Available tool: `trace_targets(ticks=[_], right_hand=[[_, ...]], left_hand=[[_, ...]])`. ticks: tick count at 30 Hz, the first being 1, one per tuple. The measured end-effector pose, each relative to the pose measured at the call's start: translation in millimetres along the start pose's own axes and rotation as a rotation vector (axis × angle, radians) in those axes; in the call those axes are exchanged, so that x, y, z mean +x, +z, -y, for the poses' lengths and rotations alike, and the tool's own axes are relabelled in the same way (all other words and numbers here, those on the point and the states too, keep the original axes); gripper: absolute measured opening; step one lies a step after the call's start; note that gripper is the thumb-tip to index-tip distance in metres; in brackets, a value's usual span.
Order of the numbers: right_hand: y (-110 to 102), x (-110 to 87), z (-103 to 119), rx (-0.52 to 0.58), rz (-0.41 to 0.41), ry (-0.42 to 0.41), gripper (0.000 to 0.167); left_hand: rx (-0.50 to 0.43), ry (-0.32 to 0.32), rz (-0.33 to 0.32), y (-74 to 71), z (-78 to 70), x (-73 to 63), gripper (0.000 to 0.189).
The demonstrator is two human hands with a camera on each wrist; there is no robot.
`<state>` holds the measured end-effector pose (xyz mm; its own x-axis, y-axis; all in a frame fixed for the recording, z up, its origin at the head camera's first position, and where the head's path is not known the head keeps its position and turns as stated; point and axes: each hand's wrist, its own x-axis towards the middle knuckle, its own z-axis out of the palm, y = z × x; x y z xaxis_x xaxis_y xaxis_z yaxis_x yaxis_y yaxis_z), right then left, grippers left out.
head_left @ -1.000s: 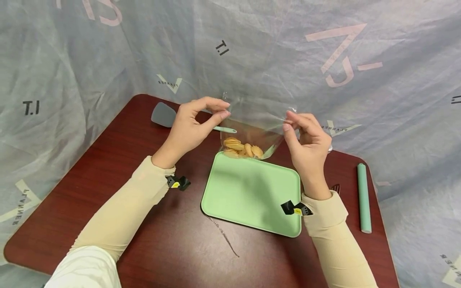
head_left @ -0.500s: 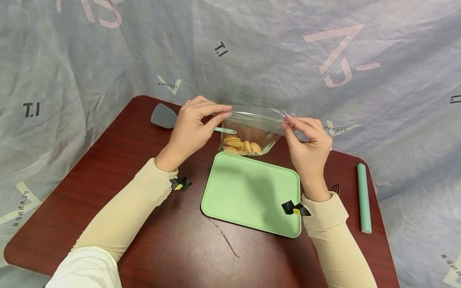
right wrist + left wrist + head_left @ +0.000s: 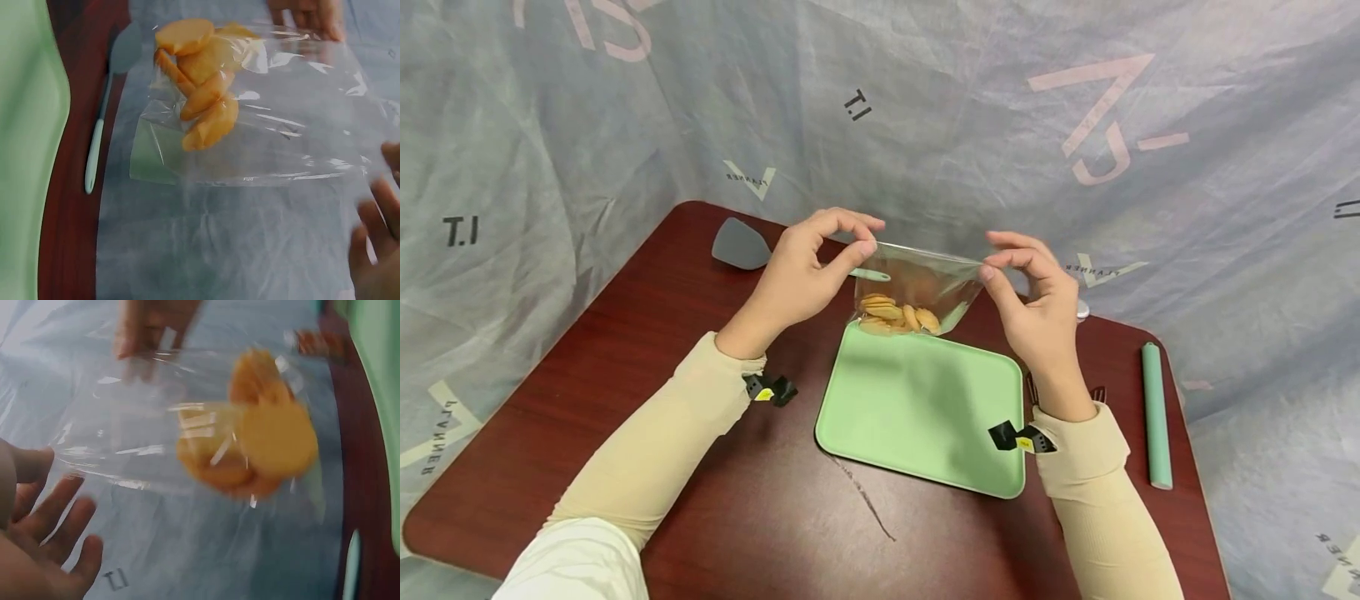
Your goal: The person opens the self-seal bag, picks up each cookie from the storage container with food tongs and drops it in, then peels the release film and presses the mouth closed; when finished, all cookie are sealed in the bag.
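Observation:
A clear plastic bag (image 3: 925, 271) hangs over the tray's far edge, its top edge stretched between my two hands. Several round golden biscuits (image 3: 883, 311) lie gathered at the bottom of the bag. My left hand (image 3: 805, 275) pinches the top left corner between thumb and finger. At the opposite corner, my right hand (image 3: 1033, 304) pinches the bag the same way, its other fingers held away from the film. In the left wrist view the biscuits (image 3: 278, 440) show through the plastic. The right wrist view shows the bag (image 3: 294, 125) from the other side.
A light green tray (image 3: 917, 408) lies on the dark red table (image 3: 760, 517). Behind my left hand is a spatula (image 3: 740, 244) with a grey head and pale green handle. A green rod (image 3: 1156, 417) lies at the right, near dark tines (image 3: 1099, 394) partly behind my right wrist.
The bag's top edge, which stood above my hands, has come down and now runs taut between them. Both hands have shifted slightly; the tray and utensils stay put.

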<state>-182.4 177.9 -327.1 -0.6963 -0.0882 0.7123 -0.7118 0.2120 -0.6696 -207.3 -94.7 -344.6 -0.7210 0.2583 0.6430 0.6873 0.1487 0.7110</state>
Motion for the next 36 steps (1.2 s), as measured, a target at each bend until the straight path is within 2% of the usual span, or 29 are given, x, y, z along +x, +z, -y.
trace_targets(ticks=[3, 6, 11, 15, 21, 25, 27, 30, 33, 36], right_hand=[[-2.2, -0.1, -3.2, 0.159, 0.055, 0.076, 0.004], [-3.7, -0.3, -8.7, 0.223, 0.031, 0.108, 0.006], [-4.9, -1.7, -18.0, 0.293, -0.057, 0.121, 0.011], [-5.1, -3.7, -19.7, 0.341, -0.080, 0.150, 0.015], [-7.0, -5.0, -20.6, 0.389, -0.102, 0.145, 0.017], [-7.3, -8.8, -21.5, 0.361, -0.084, 0.171, 0.018], [-5.9, -12.7, -21.6, 0.324, -0.057, 0.210, 0.017], [-2.1, -22.4, -22.4, 0.243, 0.039, 0.246, 0.015], [3.4, -34.7, -22.9, 0.141, 0.195, 0.226, 0.011], [8.8, -46.3, -19.4, 0.080, 0.375, 0.177, 0.016]], left_hand=[[-0.241, -0.132, 0.044, -1.4, -1.0, 1.0, 0.005], [-0.350, -0.197, 0.033, -2.0, -2.8, 3.2, 0.007], [-0.319, -0.167, -0.033, -0.2, -15.6, 6.8, 0.009], [-0.274, -0.118, -0.072, 3.1, -24.5, 7.4, 0.008], [-0.356, -0.099, -0.063, 7.0, -14.2, 5.2, 0.008], [-0.378, -0.099, -0.047, 4.4, -12.7, -0.5, 0.008], [-0.360, -0.109, -0.039, 0.8, -14.0, -5.9, 0.008], [-0.266, -0.139, -0.022, -9.2, -18.3, -20.7, 0.007], [-0.160, -0.173, 0.015, -23.3, -26.3, -40.9, 0.004], [-0.118, -0.188, 0.068, -39.0, -35.6, -62.0, 0.004]])
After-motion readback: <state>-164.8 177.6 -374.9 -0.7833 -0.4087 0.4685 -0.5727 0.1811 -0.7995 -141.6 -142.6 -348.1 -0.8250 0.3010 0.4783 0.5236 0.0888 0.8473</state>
